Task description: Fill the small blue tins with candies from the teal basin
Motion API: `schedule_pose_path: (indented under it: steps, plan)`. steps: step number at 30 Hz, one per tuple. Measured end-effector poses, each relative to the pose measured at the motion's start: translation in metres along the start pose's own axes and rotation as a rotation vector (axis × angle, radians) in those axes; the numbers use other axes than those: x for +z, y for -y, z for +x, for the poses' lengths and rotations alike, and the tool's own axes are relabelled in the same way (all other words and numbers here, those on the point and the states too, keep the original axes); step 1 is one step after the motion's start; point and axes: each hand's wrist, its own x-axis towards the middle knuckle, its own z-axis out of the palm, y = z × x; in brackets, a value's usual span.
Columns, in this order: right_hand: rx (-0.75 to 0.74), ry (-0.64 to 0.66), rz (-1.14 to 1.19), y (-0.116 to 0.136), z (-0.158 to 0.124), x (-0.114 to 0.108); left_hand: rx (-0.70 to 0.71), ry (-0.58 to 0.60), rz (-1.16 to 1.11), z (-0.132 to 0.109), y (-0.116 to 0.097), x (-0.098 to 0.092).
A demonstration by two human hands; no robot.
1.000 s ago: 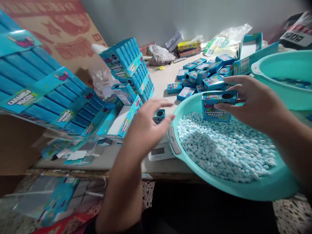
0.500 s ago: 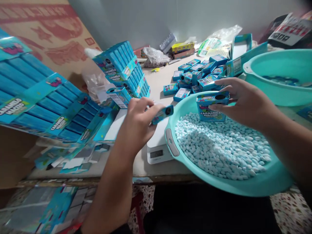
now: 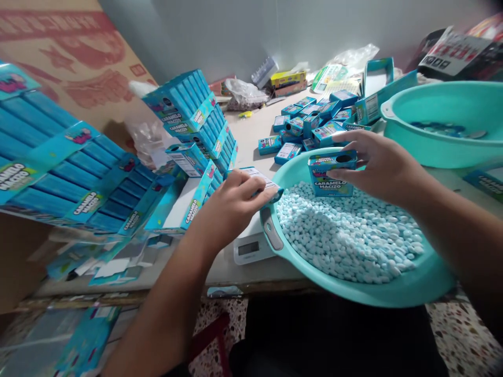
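Observation:
My left hand (image 3: 231,205) is closed around a small blue candy box (image 3: 262,183), held flat over the white scale (image 3: 251,242) at the left rim of the teal basin (image 3: 393,293). My right hand (image 3: 383,165) grips another small blue box (image 3: 330,173) marked "Caramelo Macizo", upright above the pale blue candies (image 3: 349,233) that fill the basin.
Stacked blue display cartons (image 3: 196,112) stand at left, more (image 3: 66,167) nearer me. A heap of small blue boxes (image 3: 310,123) lies behind the basin. A second teal basin (image 3: 444,125) sits at the right. Flattened packaging (image 3: 110,262) litters the table edge.
My left hand reached to the scale, took a small box from it and turned it flat toward the basin. My right hand kept hold of its box.

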Motion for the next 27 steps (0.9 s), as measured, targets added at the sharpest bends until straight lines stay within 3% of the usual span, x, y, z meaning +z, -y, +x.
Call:
schedule_pose_path:
  steps: [5,9,13,20,23,27]
  plan:
    - [-0.011,-0.005,0.001,-0.001,-0.001,-0.001,-0.12,-0.067,0.051,-0.012,0.004,-0.002]
    - [0.006,-0.021,-0.006,-0.001,-0.001,-0.001,-0.135,-0.117,0.052,-0.017,-0.007,0.006]
    - [0.0,-0.008,-0.022,-0.001,-0.001,0.0,-0.116,-0.052,0.031,-0.008,-0.018,0.005]
    - [0.025,-0.032,-0.015,0.0,-0.001,-0.001,-0.145,-0.019,0.033,-0.001,-0.014,-0.003]
    - [0.008,-0.039,-0.005,0.0,-0.001,-0.001,-0.131,-0.066,0.017,-0.006,-0.014,0.003]
    - [0.006,-0.022,-0.016,0.0,-0.001,-0.001,-0.254,-0.086,-0.033,-0.015,-0.014,0.005]
